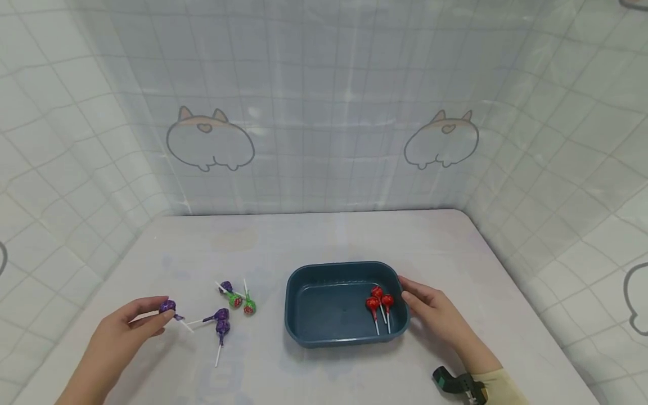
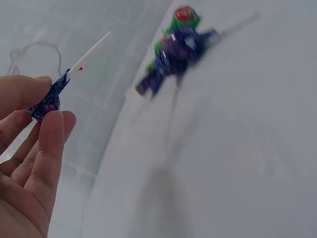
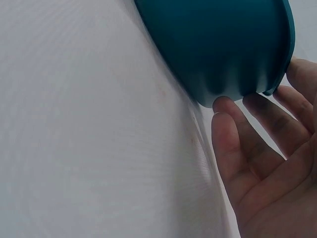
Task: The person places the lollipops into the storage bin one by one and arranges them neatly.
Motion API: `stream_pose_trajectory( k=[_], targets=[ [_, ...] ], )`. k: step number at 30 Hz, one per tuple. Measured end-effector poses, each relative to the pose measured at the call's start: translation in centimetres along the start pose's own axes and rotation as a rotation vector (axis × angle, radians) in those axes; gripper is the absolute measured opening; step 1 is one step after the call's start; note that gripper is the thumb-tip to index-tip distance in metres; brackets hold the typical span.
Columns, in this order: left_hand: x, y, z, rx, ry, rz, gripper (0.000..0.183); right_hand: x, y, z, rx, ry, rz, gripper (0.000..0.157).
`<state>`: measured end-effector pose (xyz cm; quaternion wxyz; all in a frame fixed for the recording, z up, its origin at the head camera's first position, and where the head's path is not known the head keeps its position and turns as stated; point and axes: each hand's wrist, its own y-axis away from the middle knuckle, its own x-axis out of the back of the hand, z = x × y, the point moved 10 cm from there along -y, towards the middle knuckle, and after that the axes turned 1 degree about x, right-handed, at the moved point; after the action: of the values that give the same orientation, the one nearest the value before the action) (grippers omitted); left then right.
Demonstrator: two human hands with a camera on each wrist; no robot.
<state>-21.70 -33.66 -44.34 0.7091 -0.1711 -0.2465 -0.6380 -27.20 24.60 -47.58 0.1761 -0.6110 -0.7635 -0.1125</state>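
Observation:
My left hand (image 1: pixel 124 332) pinches a purple-wrapped lollipop (image 1: pixel 167 306) by its head between thumb and fingers, over the left of the table. Its white stick points away from the hand in the left wrist view. Just right of that hand lie two purple lollipops (image 1: pixel 222 327). Behind them are two green lollipops (image 1: pixel 249 306) and another purple one (image 1: pixel 225 287). My right hand (image 1: pixel 437 312) rests its fingertips on the right outer side of a dark teal basin (image 1: pixel 324 341), fingers loosely extended. Three red lollipops (image 1: pixel 372 304) lie inside at the basin's right end.
The white table (image 1: pixel 324 236) has a rounded far edge, with a pale grid-patterned curtain (image 1: pixel 324 112) rising behind it and along both sides. A black device (image 1: pixel 458 385) is strapped on the right wrist at the yellow sleeve (image 1: pixel 498 388).

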Motion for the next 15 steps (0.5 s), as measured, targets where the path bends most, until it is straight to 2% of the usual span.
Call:
stream_pose_trajectory(
  k=[5,15],
  targets=[
    [-1.0,-1.1,2.7,-0.059,0.018,0.002,0.057,0.0,-0.1,0.1,0.001,0.000,0.001,0.046],
    [-4.2,-2.3,6.9,-0.123,-0.011,-0.073,0.058,-0.1,0.0,0.2,-0.009,-0.002,0.001,0.046]
  ],
)
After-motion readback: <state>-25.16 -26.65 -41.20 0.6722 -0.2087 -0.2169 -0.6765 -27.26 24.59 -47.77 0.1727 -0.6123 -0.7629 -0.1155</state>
